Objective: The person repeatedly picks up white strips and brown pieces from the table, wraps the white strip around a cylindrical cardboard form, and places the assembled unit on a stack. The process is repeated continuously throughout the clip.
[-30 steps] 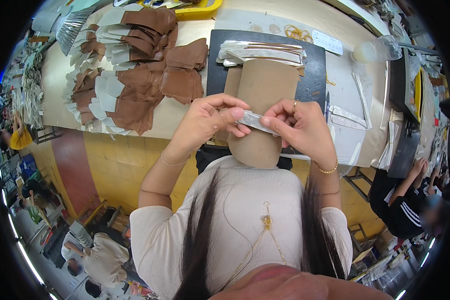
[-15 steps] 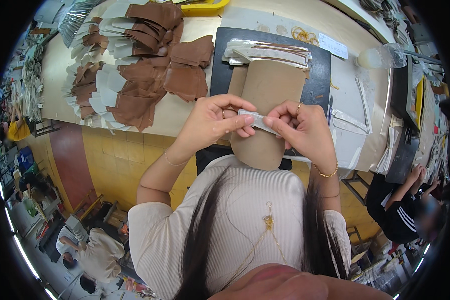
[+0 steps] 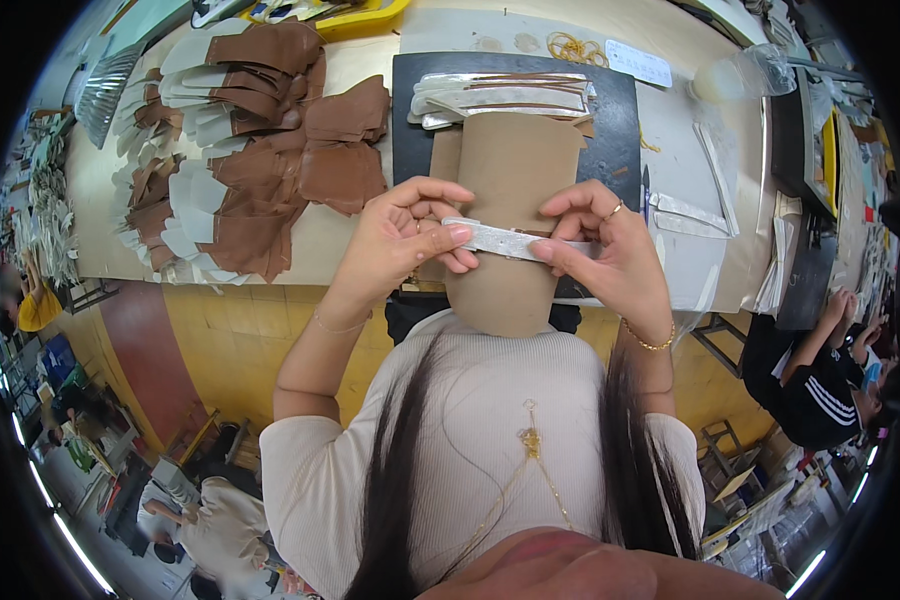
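Between my two hands a whitish strip (image 3: 500, 240) is stretched crosswise over a tan rounded board (image 3: 515, 170). My left hand (image 3: 417, 232) pinches the strip's left end between thumb and fingers. Toward its other end, my right hand (image 3: 602, 245) grips it with the thumb on top. A little brown shows along the strip's far edge. Beyond the tan board, a stack of similar whitish strips with brown edges (image 3: 500, 97) lies on a dark mat (image 3: 615, 150).
Left on the table are piles of brown and pale-grey cut pieces (image 3: 255, 190). At the right lie loose white strips (image 3: 690, 217), a pen (image 3: 646, 190) and a plastic-covered container (image 3: 720, 82). Yellow cord (image 3: 577, 48) sits at the back. A co-worker (image 3: 805, 390) sits at far right.
My hands have moved apart, and a longer stretch of the strip now shows between them. The right-hand fingers have spread somewhat. The whole view has shifted slightly.
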Motion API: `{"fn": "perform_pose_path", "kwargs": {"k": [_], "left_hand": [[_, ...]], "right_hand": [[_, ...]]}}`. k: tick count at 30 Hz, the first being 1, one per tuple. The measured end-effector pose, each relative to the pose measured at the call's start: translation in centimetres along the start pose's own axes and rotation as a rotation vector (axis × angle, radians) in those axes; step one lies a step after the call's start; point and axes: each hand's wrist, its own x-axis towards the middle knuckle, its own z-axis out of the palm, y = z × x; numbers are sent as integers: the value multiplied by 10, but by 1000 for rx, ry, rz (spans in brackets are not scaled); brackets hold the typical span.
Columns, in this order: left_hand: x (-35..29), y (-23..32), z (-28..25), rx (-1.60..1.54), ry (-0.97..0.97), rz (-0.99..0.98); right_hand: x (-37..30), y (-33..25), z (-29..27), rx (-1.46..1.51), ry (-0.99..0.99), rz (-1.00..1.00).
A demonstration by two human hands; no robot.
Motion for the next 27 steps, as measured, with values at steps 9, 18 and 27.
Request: {"fn": "perform_pose_path", "kwargs": {"k": [9,18,27], "left_hand": [[3,-2,-1,-23,-2,-1],[5,-8,-1,-41,8,46],[-2,3,-32,88,28,147]], "right_hand": [[2,-1,-1,-87,21,28],[0,6,-2,-111,49,41],[-13,16,-36,206,-15,55]]}}
